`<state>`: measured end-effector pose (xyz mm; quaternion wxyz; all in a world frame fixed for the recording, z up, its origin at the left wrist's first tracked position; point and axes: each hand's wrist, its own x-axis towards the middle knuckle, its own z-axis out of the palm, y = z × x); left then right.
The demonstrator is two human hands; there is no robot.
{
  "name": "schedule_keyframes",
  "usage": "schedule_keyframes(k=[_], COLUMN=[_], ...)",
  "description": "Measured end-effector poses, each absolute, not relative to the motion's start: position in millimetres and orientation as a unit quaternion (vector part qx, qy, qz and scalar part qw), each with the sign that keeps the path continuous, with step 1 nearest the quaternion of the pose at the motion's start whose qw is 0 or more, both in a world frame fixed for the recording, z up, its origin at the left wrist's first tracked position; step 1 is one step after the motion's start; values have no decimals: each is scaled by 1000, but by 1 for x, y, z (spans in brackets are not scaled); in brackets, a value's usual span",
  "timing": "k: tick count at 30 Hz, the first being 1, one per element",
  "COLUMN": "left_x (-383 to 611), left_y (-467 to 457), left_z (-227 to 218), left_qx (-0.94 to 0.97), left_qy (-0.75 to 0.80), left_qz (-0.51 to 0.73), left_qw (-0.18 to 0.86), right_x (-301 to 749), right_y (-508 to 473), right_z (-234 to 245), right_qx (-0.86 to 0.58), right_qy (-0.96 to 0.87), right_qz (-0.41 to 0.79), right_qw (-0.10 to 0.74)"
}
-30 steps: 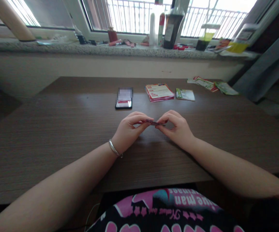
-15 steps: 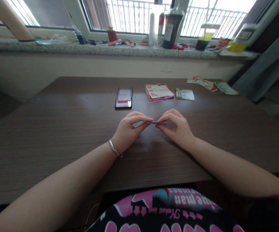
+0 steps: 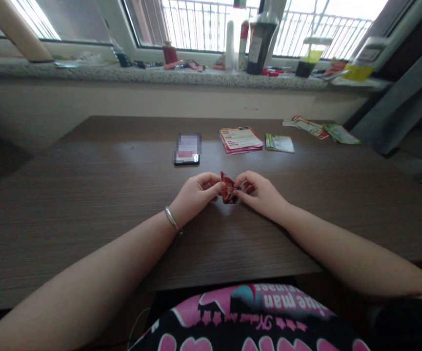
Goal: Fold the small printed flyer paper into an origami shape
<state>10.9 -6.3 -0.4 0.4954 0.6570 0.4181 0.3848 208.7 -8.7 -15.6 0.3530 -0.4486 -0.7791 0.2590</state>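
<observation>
Between my hands, a folded red paper piece [image 3: 227,187] stands above the dark wood-grain table [image 3: 86,204], its printed faces creased and bunched. My left hand [image 3: 196,194] pinches its left side, and my right hand [image 3: 258,191] grips its right side, with the fingertips partly covering it. A silver bangle [image 3: 171,219] circles my left wrist. Straight ahead of my left hand, a black smartphone [image 3: 187,158] lies on the table, partly blurred.
A stack of red-and-white leaflets [image 3: 240,140] and a green booklet [image 3: 280,143] lie at the table's far side, with loose papers [image 3: 308,126] to the right. Bottles [image 3: 260,46] and small items stand on a granite windowsill [image 3: 152,74].
The thin, edge-on red piece now shows as a wider, folded shape. My hands have drawn closer together around it, and both have shifted slightly toward the table.
</observation>
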Motion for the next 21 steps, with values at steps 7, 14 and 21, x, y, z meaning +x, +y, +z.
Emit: schedule_keyframes(k=[7, 14, 21], left_x=[11, 11, 14], left_y=[-2, 2, 0], left_z=[-7, -13, -11], left_qx=[645, 635, 621], left_qy=[390, 367, 355], left_qz=[386, 391, 391], left_qw=[532, 556, 579], right_x=[206, 204, 202], right_y=[-9, -11, -14], right_z=[-18, -20, -17], right_qx=[-438, -438, -428], right_qy=[-780, -792, -789], right_qz=[298, 269, 264], right_qw=[334, 328, 352])
